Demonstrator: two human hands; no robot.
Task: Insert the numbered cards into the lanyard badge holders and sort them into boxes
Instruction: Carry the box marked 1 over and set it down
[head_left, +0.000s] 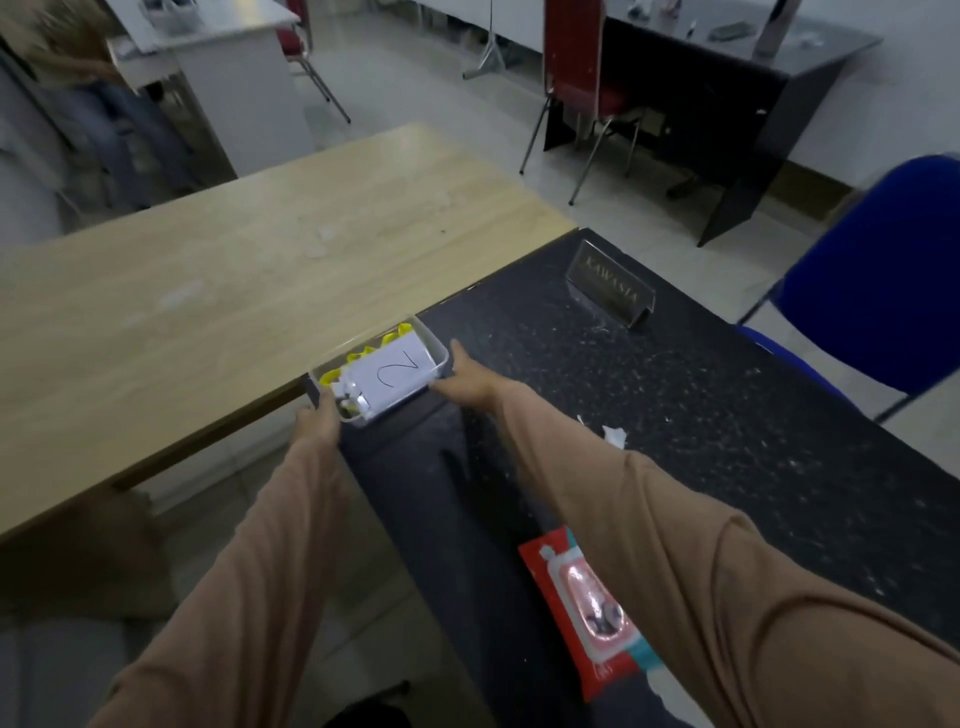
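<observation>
One camera, worn on head. Looks forward and down, along both sleeves (249, 545). Wide view, straight edges bend near sides. Left hand (317, 421) and right hand (467, 382) stretched out to middle of view, at clear box (440, 358). Black desk (701, 415) close below, on right. Wood table (234, 270) on left. Far off at top: floor (415, 104), red chair (576, 62). Blue chair (883, 270) at right edge.

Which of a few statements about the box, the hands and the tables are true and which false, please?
1. The card in the clear box shows a 2. True.
2. The lanyard in it is red. False: it is yellow.
3. The left hand and right hand are both at the box. True.
4. The wipes pack lies on the wooden table. False: it lies on the black table.
</observation>
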